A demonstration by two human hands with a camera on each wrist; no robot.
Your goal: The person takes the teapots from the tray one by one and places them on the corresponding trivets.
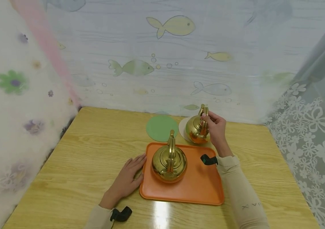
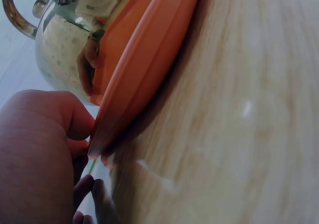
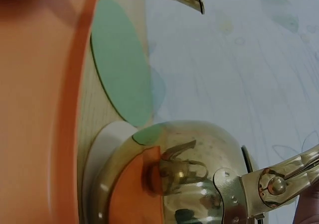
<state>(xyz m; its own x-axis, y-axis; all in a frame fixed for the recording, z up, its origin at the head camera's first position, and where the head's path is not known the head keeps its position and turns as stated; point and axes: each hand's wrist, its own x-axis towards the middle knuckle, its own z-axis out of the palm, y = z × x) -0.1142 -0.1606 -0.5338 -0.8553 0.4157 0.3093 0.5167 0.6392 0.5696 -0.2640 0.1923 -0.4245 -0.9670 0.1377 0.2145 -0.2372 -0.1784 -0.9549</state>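
A brass teapot (image 1: 169, 163) with an upright handle stands on the left half of an orange tray (image 1: 199, 190). My left hand (image 1: 129, 178) rests at the tray's left side, its fingers and thumb touching the rim. Behind the tray, my right hand (image 1: 216, 125) grips the upright handle of a second brass teapot (image 1: 195, 125). This teapot overlaps a white round mat (image 1: 183, 127); its base is close over the mat's right part. In the right wrist view, the second teapot's shiny body (image 3: 199, 134) reflects the tray and the first teapot.
A green round mat (image 1: 161, 127) lies behind the tray, left of the white one. All of it is on a wood-grain table (image 1: 93, 152). A fish-patterned curtain (image 1: 134, 38) hangs along the back edge. Flowered sheets (image 1: 16, 127) hang at the sides.
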